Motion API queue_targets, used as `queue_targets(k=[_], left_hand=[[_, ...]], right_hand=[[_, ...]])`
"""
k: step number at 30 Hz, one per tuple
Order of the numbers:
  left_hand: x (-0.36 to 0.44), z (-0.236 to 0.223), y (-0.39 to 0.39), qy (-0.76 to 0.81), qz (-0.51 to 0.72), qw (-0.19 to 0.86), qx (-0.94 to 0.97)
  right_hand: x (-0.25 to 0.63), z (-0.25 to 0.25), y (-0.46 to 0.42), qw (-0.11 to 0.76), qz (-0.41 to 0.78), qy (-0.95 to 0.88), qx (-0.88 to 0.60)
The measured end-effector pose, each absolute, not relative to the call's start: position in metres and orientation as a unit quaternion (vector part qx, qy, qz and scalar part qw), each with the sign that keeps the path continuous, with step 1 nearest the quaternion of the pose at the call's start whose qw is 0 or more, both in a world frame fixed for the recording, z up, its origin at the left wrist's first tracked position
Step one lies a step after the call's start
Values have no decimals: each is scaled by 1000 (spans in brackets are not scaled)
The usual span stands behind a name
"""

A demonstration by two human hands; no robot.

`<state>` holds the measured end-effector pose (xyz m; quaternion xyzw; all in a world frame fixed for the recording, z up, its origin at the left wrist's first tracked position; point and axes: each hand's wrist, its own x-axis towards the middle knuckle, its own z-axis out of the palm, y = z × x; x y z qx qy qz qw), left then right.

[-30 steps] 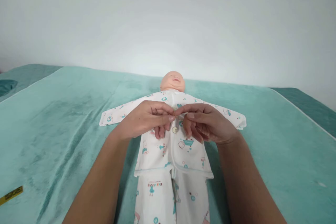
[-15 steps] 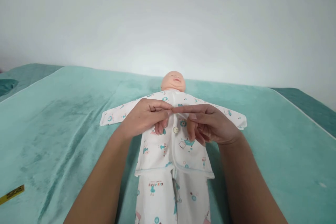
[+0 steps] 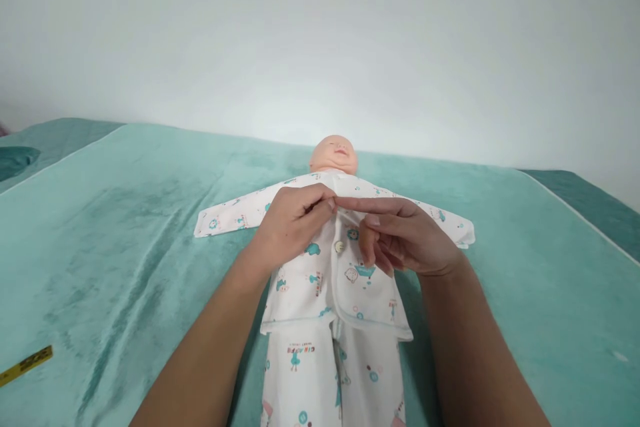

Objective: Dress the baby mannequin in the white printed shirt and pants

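Observation:
A doll [image 3: 334, 155] lies on its back, its head at the far end. It wears a white printed baby shirt [image 3: 300, 297] with both sleeves spread wide, and matching pants [image 3: 285, 383]. My left hand [image 3: 297, 223] pinches the shirt's front edge at the upper chest with thumb and forefinger. My right hand [image 3: 407, 233] stretches its forefinger across to those fingertips; its thumb is apart and the other fingers curl loosely. Whatever lies between the left fingertips is hidden. Below them a pale round button [image 3: 339, 247] shows on the shirt front.
A teal plush cover [image 3: 125, 233] spreads under the doll, with a long crease on the left. At the lower left lies a yellow strip with dark markings [image 3: 26, 365]. A white wall [image 3: 320, 47] rises behind the far edge.
My left hand has shifted slightly right and its fingers have curled in more at the shirt edge. The right hand stays almost in place. The view has moved a little.

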<state>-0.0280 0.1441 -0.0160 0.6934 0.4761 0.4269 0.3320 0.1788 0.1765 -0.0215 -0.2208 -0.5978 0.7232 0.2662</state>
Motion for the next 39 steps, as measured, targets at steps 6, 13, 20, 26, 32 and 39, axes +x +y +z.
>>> queue_targets(k=[6,13,20,26,32,39], left_hand=[[-25,-21,147,506,481,195,689],[-25,-24,148,528,514,154,658],[-26,-25,147,530,519,148,654],[-25,-28,149,529,521,166,649],[-18,-26,144,525,517,116,666],[-13,-27,138,514,516,68,681]], right_hand=[[164,-18,170,301,654,-638,-272],[149,-17,160,330,580,-677,-310],[147,-20,160,338,499,-727,-330],[144,-23,161,363,421,-763,-330],[144,-25,164,399,502,-699,-317],[148,-25,166,406,543,-678,-284]])
